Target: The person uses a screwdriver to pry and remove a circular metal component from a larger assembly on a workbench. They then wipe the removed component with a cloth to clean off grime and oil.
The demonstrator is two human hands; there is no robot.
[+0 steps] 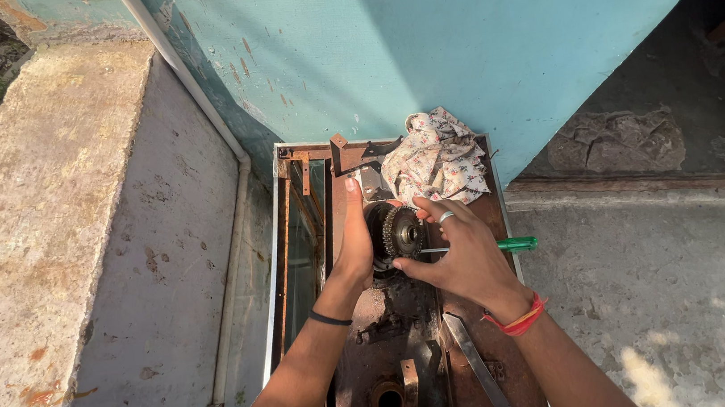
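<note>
I see left hand (354, 236) flat, fingers together, pressed against left side of toothed gear (399, 231) in rusty metal frame (463, 220). Right hand (462, 251) fingers spread, tips on gear. Green-handled screwdriver (518, 244) under right hand; floral cloth (436, 158) behind.

— Where's the camera?
— On the person's head, looking steeply down, close over a rusty metal frame (346, 385) against a blue wall (470, 31).
— Other views?
— Just this one.
</note>
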